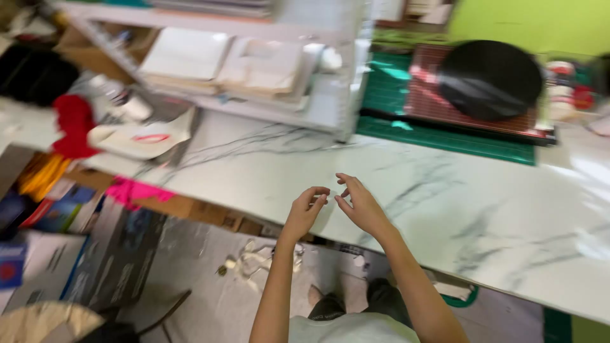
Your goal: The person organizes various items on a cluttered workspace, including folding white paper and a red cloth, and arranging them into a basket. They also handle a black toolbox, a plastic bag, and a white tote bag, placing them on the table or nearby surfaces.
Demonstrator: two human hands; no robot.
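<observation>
My left hand (305, 209) and my right hand (359, 203) hover close together over the near edge of a white marble-patterned table (445, 197). The fingertips of both hands almost meet, thumbs and forefingers curled toward each other. The view is blurred; whether something small sits between the fingers is not visible. Both forearms reach up from the bottom of the view.
A white shelf unit (254, 63) with stacked papers stands at the back left. A black round object (489, 79) lies on a red grid mat over a green cutting mat (445, 136). Red cloth (73, 124), pink paper (136, 190) and boxes crowd the left. The floor below holds scraps.
</observation>
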